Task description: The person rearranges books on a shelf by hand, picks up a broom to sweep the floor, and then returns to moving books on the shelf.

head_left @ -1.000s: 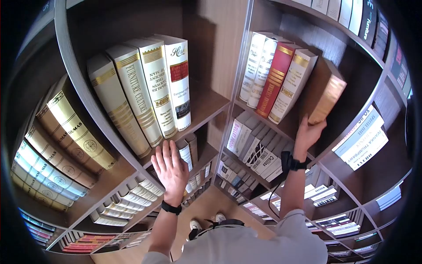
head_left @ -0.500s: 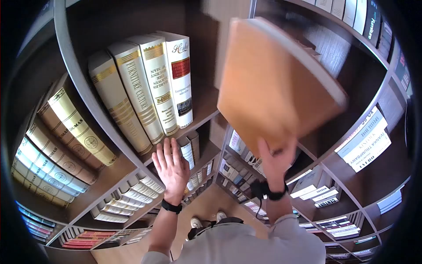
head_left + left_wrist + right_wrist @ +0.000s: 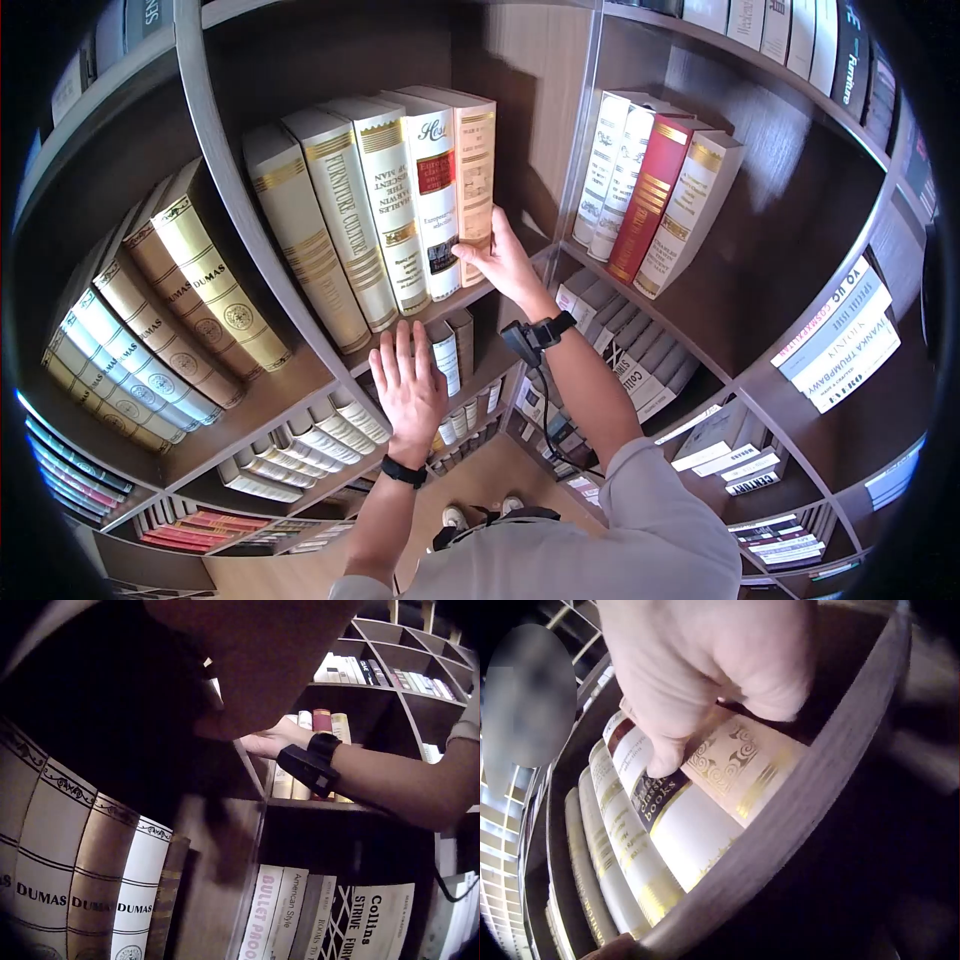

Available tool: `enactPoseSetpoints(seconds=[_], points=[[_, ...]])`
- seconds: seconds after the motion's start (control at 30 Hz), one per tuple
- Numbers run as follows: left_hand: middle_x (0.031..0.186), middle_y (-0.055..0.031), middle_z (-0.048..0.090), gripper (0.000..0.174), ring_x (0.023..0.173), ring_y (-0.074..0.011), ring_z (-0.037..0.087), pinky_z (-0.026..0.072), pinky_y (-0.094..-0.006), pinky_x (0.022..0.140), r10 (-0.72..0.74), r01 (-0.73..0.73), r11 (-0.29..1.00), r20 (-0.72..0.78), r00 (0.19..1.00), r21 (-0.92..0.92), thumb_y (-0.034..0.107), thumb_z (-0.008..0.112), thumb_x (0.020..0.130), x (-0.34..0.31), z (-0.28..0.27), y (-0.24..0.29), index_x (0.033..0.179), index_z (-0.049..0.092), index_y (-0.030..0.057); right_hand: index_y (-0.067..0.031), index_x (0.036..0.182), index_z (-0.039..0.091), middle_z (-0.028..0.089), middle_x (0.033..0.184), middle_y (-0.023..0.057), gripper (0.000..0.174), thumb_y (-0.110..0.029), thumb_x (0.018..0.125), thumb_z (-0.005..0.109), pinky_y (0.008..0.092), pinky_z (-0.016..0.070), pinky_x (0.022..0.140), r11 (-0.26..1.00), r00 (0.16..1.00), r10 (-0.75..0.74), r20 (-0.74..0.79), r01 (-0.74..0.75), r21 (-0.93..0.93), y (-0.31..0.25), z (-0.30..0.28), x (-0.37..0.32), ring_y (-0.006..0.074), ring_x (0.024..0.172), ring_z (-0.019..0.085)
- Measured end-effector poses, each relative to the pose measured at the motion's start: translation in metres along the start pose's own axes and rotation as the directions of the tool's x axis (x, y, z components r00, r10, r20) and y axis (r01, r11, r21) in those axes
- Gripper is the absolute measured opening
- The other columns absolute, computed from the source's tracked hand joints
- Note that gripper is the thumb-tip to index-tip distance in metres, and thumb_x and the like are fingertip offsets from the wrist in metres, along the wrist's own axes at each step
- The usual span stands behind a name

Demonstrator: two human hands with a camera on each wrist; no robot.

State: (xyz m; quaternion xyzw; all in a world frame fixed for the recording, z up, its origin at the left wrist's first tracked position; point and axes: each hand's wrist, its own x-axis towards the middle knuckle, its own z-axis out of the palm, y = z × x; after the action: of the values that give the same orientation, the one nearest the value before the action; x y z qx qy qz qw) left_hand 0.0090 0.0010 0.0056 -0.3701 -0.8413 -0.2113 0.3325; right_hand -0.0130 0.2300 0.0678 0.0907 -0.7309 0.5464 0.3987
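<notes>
A tan book (image 3: pixel 477 160) with gold bands stands at the right end of a row of cream books (image 3: pixel 380 200) in the middle compartment. My right hand (image 3: pixel 497 258) grips the bottom of its spine, fingers curled. In the right wrist view the fingers (image 3: pixel 705 667) pinch the gold-ornamented spine foot (image 3: pixel 742 761) just above the shelf edge (image 3: pixel 802 825). My left hand (image 3: pixel 408 372) lies flat, fingers straight, against the front of the shelf board (image 3: pixel 300 385) below that row. In the left wrist view the left palm (image 3: pixel 247 660) fills the top, and the right hand (image 3: pixel 270 739) shows beyond it.
The compartment to the right holds white books and a red one (image 3: pixel 650 195), leaning, with free room beside them. Gold-spined Dumas volumes (image 3: pixel 190 290) lean at the left. Lower shelves are packed with books. A wooden divider (image 3: pixel 580 150) separates the two compartments.
The right hand took the tan book out of the right compartment, swung it across, and stood it at the right end of the cream row. The left hand stayed on the shelf edge.
</notes>
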Motion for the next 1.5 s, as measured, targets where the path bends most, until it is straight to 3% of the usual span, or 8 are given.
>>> enactPoseSetpoints(seconds=[0.27, 0.43, 0.53, 0.63, 0.77, 0.87, 1.2, 1.5], points=[[0.139, -0.0135, 0.039, 0.072, 0.130, -0.0346, 0.033, 0.0197, -0.0520, 0.110, -0.012, 0.012, 1.000, -0.012, 1.000, 0.027, 0.014, 0.059, 0.072, -0.001, 0.009, 0.002, 0.139, 0.035, 0.0073, -0.0020, 0.133, 0.037, 0.059, 0.118, 0.0100, 0.062, -0.017, 0.083, 0.071, 0.0298, 0.0439, 0.093, 0.995, 0.999, 0.024, -0.042, -0.020, 0.093, 0.015, 0.005, 0.003, 0.0140, 0.107, 0.055], [0.138, -0.0132, 0.040, 0.074, 0.130, -0.0343, 0.033, 0.0192, -0.0500, 0.111, -0.004, 0.005, 0.999, -0.019, 1.000, 0.043, 0.014, 0.061, 0.071, 0.001, 0.007, 0.004, 0.139, 0.035, 0.0072, 0.0040, 0.136, 0.032, 0.032, 0.142, 0.0259, 0.081, -0.025, 0.075, 0.077, 0.0400, 0.0289, 0.108, 0.871, 0.951, -0.251, -0.182, 0.140, -0.471, -0.035, -0.016, -0.023, 0.0373, 0.133, 0.032], [0.138, -0.0129, 0.040, 0.072, 0.129, -0.0341, 0.034, 0.0197, -0.0502, 0.110, -0.002, 0.004, 0.999, -0.042, 0.999, 0.042, 0.014, 0.060, 0.073, 0.001, 0.009, 0.004, 0.140, 0.035, 0.0077, 0.0017, 0.128, 0.042, 0.049, 0.123, 0.0166, 0.061, -0.013, 0.077, 0.073, 0.0402, 0.0367, 0.100, 0.722, 0.681, -0.523, -0.512, 0.035, -0.691, -0.083, -0.062, -0.053, 0.0309, 0.116, 0.048], [0.137, -0.0130, 0.041, 0.070, 0.129, -0.0340, 0.034, 0.0200, -0.0507, 0.110, -0.008, 0.010, 0.998, -0.039, 0.999, 0.063, 0.016, 0.060, 0.075, 0.001, 0.011, 0.004, 0.140, 0.035, 0.0074, 0.0043, 0.134, 0.032, 0.032, 0.138, 0.0220, 0.068, -0.014, 0.081, 0.070, 0.0441, 0.0317, 0.104, 0.520, 0.421, -0.706, -0.569, -0.237, -0.820, -0.114, -0.103, -0.065, 0.0351, 0.128, 0.034], [0.138, -0.0134, 0.041, 0.075, 0.129, -0.0336, 0.036, 0.0211, -0.0509, 0.109, -0.021, 0.023, 0.999, -0.053, 0.998, 0.034, 0.013, 0.059, 0.070, 0.001, 0.015, 0.003, 0.141, 0.035, 0.0092, 0.0065, 0.137, 0.027, 0.023, 0.143, 0.0253, 0.069, -0.015, 0.083, 0.066, 0.0469, 0.0203, 0.110, 0.552, 0.423, -0.662, -0.619, -0.284, -0.784, -0.100, -0.129, -0.089, 0.0381, 0.134, 0.025], [0.140, -0.0135, 0.039, 0.078, 0.130, -0.0334, 0.035, 0.0213, -0.0511, 0.109, -0.004, 0.003, 1.000, -0.063, 0.998, -0.016, 0.014, 0.061, 0.068, 0.000, 0.016, -0.003, 0.141, 0.034, 0.0091, 0.0062, 0.138, 0.025, 0.021, 0.145, 0.0245, 0.069, -0.011, 0.084, 0.063, 0.0464, 0.0248, 0.109, 0.274, 0.629, -0.591, -0.505, -0.432, -0.859, -0.096, -0.116, -0.133, 0.0380, 0.133, 0.027], [0.146, -0.0153, 0.033, 0.068, 0.135, -0.0273, 0.033, 0.0248, -0.0420, 0.112, 0.079, -0.071, 0.983, 0.040, 0.996, -0.172, 0.011, 0.052, 0.077, -0.016, 0.024, -0.027, 0.141, 0.030, 0.0038, 0.0059, 0.125, 0.041, 0.040, 0.132, 0.0231, 0.042, -0.012, 0.090, 0.057, 0.0433, 0.0403, 0.098, 0.114, 0.862, -0.368, -0.348, -0.330, -0.937, -0.048, -0.081, -0.285, 0.0358, 0.117, 0.046], [0.141, -0.0172, 0.035, 0.067, 0.130, -0.0337, 0.035, 0.0301, -0.0456, 0.107, -0.201, 0.283, 0.885, 0.246, 0.948, -0.370, 0.013, 0.063, 0.069, -0.129, -0.031, -0.065, 0.131, 0.042, 0.0016, 0.0022, 0.121, 0.046, 0.055, 0.110, 0.0176, 0.035, -0.003, 0.088, 0.055, 0.0356, 0.0483, 0.084, 0.541, 0.921, 0.034, -0.387, -0.342, -0.768, 0.005, -0.020, -0.293, 0.0285, 0.101, 0.057]])
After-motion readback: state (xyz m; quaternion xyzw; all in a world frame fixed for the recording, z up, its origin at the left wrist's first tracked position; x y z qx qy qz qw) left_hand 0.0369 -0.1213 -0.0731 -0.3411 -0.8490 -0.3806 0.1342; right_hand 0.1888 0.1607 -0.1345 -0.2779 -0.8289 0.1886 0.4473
